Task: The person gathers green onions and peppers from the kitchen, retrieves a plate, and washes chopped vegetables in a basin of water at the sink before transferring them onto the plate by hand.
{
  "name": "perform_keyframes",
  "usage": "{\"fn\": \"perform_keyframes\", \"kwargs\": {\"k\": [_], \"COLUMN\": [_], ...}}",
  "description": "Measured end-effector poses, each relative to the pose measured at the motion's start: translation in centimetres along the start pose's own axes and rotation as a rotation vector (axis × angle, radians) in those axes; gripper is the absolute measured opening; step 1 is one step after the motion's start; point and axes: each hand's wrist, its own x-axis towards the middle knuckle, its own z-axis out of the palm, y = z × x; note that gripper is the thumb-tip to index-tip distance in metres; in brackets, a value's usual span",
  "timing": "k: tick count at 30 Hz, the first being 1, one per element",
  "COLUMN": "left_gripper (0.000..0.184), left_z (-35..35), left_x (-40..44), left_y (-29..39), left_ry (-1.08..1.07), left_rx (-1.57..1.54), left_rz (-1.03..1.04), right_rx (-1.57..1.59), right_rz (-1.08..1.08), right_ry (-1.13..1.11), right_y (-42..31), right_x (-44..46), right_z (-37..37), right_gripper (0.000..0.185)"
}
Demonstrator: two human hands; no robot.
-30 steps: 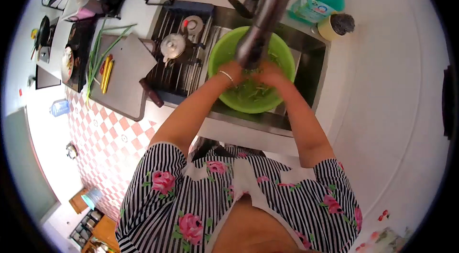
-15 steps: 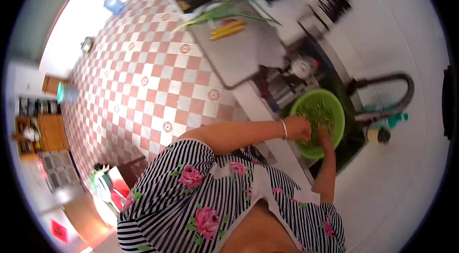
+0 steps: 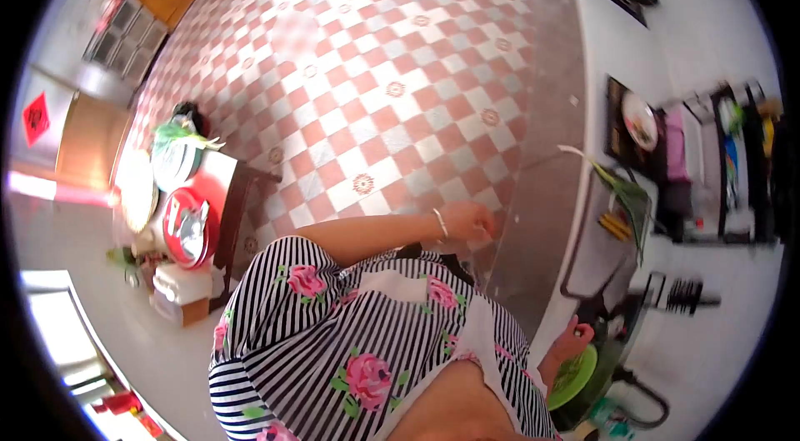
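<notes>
Well, from where I stand, the left hand (image 3: 467, 223) hangs over the tiled floor (image 3: 358, 107), toward eleven o'clock from the green basin (image 3: 586, 384) — its fingers look half curled, but I can't tell whether that grip holds anything. Over at the basin's twelve o'clock rim is the right hand (image 3: 573, 339), fingers bent; its grip is too small to read, and touching or just above I can't say. The basin sits toward five o'clock of the view, by the black tap (image 3: 646, 403). Beyond, at three to four o'clock — a grey board (image 3: 593, 270) on the bench (image 3: 598, 66), bearing long green stalks (image 3: 625, 195) and yellow pieces (image 3: 615, 227).
</notes>
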Motion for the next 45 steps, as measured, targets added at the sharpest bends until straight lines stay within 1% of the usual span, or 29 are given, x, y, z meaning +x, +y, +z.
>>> {"fn": "perform_keyframes", "kwargs": {"k": [2, 4, 5, 6, 7, 10, 11, 12, 13, 14, 16, 18, 20, 21, 23, 25, 26, 28, 29, 30, 32, 33, 34, 35, 36, 38, 40, 41, 45], "left_gripper": [0.020, 0.021, 0.022, 0.023, 0.022, 0.021, 0.019, 0.017, 0.009, 0.012, 0.042, 0.062, 0.059, 0.058, 0.052, 0.049, 0.047, 0.045, 0.047, 0.049, 0.052, 0.054, 0.056, 0.054, 0.053, 0.053, 0.050, 0.049, 0.041], "left_z": [-7.0, -13.1, -12.2, -15.1, -16.9, -22.6, -24.0, -25.0, -26.2, -27.3, -27.6, -28.6, -29.2, -29.4, -30.5, -32.4, -32.8, -39.2, -36.5, -34.1, -43.4, -47.6, -48.7, -55.4, -62.9, -69.0, -73.1, -74.7, -79.5], "left_x": [-4.6, -8.6, -8.0, -9.5, -10.5, -13.3, -14.7, -17.0, -18.8, -20.8, -23.0, -26.4, -31.6, -33.6, -35.6, -37.0, -37.6, -38.3, -39.5, -40.8, -45.0, -47.7, -45.4, -44.6, -44.9, -46.7, -47.0, -47.0, -50.0], "left_y": [-2.1, -6.3, -8.5, -10.6, -12.8, -16.9, -18.5, -19.8, -20.6, -21.1, -21.2, -22.0, -25.2, -25.7, -26.6, -27.2, -27.5, -27.4, -33.2, -38.6, -43.0, -40.4, -40.7, -37.6, -35.7, -39.1, -40.8, -41.9, -50.8], "left_ry": [0.249, 0.337, 0.490, 0.644, 0.686, 0.830, 0.802, 0.758, 0.798, 0.842, 0.622, 0.476, 0.298, 0.442, 0.735, 0.851, 0.882, 0.977, 0.901, 0.835, 0.893, 0.794, 0.787, 0.903, 1.029, 0.666, 0.709, 0.729, 1.129], "left_rx": [0.146, 0.169, 0.177, 0.164, 0.187, 0.171, 0.219, 0.251, 0.237, 0.221, 0.756, 0.257, -0.231, -0.306, -0.310, -0.313, -0.288, -0.547, -0.535, -0.525, -0.778, -0.980, -1.147, -1.415, -1.665, -1.370, -1.297, -1.260, -1.037], "left_rz": [-0.120, -0.446, -0.480, -0.502, -0.558, -0.732, -0.846, -0.956, -0.996, -1.032, -1.382, -1.727, -1.795, -1.756, -1.697, -1.697, -1.699, -1.720, -1.606, -1.488, -1.491, -1.481, -1.466, -1.442, -1.400, -1.578, -1.549, -1.534, -1.532], "right_rx": [0.024, 0.028, 0.078, 0.103, 0.107, -0.303, -0.531, -0.502, -0.454, -0.406, -0.479, -0.442, -0.390, -0.393, -0.021, 0.240, 0.223, 0.158, 0.285, 0.355, 0.528, 0.293, 0.129, 0.166, -0.029, -0.539, -0.655, -0.644, -0.663], "right_rz": [-0.147, -0.262, -0.257, -0.258, -0.202, -0.523, -0.520, -0.566, -0.632, -0.698, -0.833, -0.968, -1.174, -1.323, -1.542, -1.559, -1.552, -1.581, -1.570, -1.490, -1.334, -1.214, -1.166, -1.243, -1.307, -1.203, -0.828, -0.729, -0.585], "right_ry": [-0.210, -0.401, -0.507, -0.603, -0.730, -0.857, -1.020, -1.060, -1.102, -1.139, -1.134, -1.165, -1.152, -1.087, -1.087, -1.183, -1.220, -1.275, -1.358, -1.465, -1.668, -1.685, -1.689, -1.711, -1.640, -1.831, -1.879, -1.864, -1.815], "right_y": [-7.5, -16.4, -17.4, -22.0, -23.7, -28.4, -31.0, -32.2, -33.7, -36.5, -45.5, -57.4, -70.5, -77.5, -90.4, -103.4, -106.2, -118.4, -122.8, -123.3, -126.2, -125.8, -122.8, -120.2, -117.0, -113.3, -112.7, -113.0, -118.9], "right_x": [0.1, -0.1, 1.4, 1.8, 3.0, 7.2, 9.4, 11.2, 14.4, 17.3, 21.2, 22.6, 21.5, 19.6, 15.3, 8.3, 5.9, -1.2, -3.4, -4.2, -8.6, -10.1, -9.2, -8.5, -7.2, -5.0, -5.5, -6.0, -8.4], "right_z": [2.6, 4.4, 6.8, 8.1, 10.3, 17.7, 19.7, 21.2, 25.0, 28.6, 35.1, 40.7, 44.9, 47.0, 49.5, 48.9, 48.7, 48.6, 50.9, 53.1, 59.4, 58.1, 60.6, 62.2, 66.4, 71.3, 69.9, 71.0, 75.9], "right_gripper": [0.017, 0.017, 0.021, 0.024, 0.043, 0.057, 0.063, 0.063, 0.063, 0.064, 0.059, 0.052, 0.045, 0.042, 0.040, 0.037, 0.035, 0.031, 0.022, 0.020, 0.017, 0.012, 0.007, 0.017, 0.019, 0.021, 0.022, 0.022, 0.024]}}
